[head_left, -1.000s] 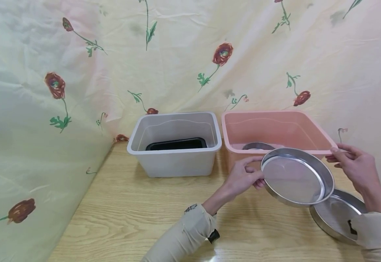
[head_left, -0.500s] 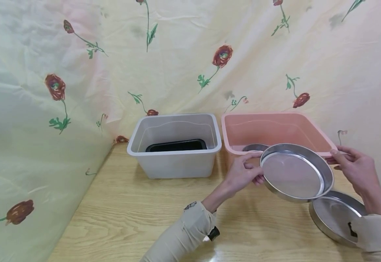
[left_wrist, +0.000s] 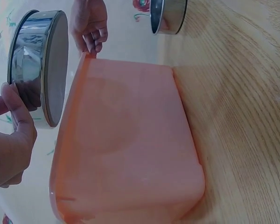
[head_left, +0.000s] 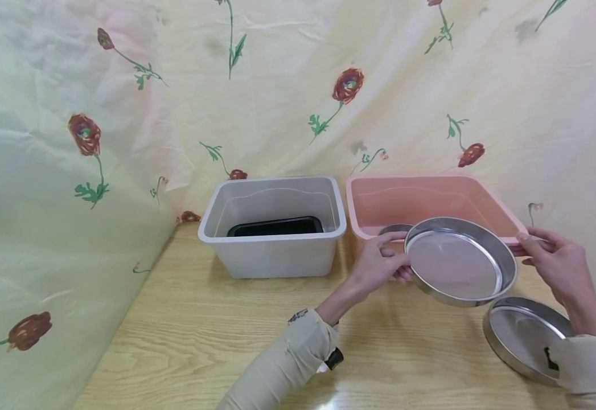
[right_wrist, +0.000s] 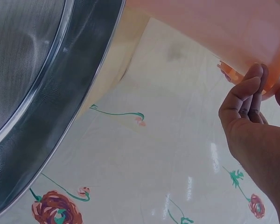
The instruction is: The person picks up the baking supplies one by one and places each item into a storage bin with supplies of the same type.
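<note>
Pinched at its left rim by my left hand, a round metal sieve with a fine mesh bottom hangs tilted in front of the pink bin. In the left wrist view the sieve is side-on, the left thumb on its wall. My right hand grips the pink bin's front right corner; the right wrist view shows the fingers under the rim and the thumb on the other side. A second sieve lies on the table beside my right sleeve. Part of another round metal rim shows inside the pink bin.
A grey bin stands left of the pink one, with a black tray inside it. Both bins sit on a wooden table. Behind and to the left hangs a flowered cloth.
My left hand has raised the sieve slightly, up and a little left, towards the pink bin's rim. The right hand keeps its grip on the bin corner.
</note>
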Motion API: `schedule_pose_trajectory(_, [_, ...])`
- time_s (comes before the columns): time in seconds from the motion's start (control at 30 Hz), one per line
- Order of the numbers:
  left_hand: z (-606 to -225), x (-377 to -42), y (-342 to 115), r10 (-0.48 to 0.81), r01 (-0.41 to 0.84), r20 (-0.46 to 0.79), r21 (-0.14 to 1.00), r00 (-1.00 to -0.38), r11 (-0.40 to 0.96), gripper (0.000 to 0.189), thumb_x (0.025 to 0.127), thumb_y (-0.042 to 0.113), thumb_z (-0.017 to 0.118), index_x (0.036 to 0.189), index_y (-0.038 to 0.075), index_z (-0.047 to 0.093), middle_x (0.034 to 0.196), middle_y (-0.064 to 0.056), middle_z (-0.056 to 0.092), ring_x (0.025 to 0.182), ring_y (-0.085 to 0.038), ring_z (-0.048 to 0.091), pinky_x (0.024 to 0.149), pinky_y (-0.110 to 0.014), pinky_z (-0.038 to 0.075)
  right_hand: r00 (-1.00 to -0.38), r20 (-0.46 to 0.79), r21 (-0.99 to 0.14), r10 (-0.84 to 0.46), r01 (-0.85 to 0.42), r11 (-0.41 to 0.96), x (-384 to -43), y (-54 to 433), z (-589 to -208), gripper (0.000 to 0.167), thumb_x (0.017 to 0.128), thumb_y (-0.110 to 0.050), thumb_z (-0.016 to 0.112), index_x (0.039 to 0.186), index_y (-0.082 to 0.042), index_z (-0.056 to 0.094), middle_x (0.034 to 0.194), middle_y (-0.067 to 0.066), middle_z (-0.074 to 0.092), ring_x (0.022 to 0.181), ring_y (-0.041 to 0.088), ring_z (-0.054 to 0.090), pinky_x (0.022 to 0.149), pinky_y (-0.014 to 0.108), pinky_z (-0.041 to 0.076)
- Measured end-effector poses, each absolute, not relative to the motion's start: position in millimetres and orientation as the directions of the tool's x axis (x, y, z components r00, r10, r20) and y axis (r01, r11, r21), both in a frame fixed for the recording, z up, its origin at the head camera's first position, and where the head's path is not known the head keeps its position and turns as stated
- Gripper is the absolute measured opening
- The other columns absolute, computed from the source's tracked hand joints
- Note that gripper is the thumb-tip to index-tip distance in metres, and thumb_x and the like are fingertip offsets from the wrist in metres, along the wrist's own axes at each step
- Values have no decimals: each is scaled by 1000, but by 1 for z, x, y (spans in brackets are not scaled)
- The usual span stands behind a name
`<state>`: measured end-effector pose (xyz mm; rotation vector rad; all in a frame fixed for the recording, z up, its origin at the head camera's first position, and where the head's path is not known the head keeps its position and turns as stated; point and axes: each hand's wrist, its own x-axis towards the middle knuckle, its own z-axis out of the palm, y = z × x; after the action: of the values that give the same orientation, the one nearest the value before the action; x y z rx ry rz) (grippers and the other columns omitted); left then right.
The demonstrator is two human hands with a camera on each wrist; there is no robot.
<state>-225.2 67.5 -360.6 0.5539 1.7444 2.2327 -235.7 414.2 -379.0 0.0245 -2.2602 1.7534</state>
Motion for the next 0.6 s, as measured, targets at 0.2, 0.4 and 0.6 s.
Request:
schedule_pose_trajectory(0.2, [-360, -229, 69, 401, 45, 145, 968, -904, -248, 45, 92, -13, 61, 137, -7, 59, 64, -11, 66, 53, -10, 62, 52, -21, 56, -962, 219, -946, 166, -168, 276, -236, 414, -379, 31, 106, -9, 58, 102, -40, 64, 77, -18, 73, 69, -4, 69, 58, 12, 53])
schedule_pose_trajectory(0.4, [-357, -232, 68, 378, 86, 176, 966, -909, -243, 44, 91, -15, 60, 135, -8, 60, 65, -11, 65, 55, -11, 61, 58, -32, 61, -962, 216, -929, 169, -149, 339, -237, 414, -381, 24, 107, -14, 58, 107, -38, 58, 79, -23, 71, 70, -6, 67, 59, 11, 52])
schedule_pose_trajectory(0.6, [-356, -235, 69, 368, 101, 201, 957, -908, -272, 44, 90, -18, 59, 134, -13, 58, 69, -19, 65, 55, -10, 60, 53, -19, 54, -962, 220, -919, 164, -148, 366, -238, 416, -382, 21, 107, -17, 57, 109, -38, 56, 80, -25, 70, 71, -7, 67, 59, 11, 52])
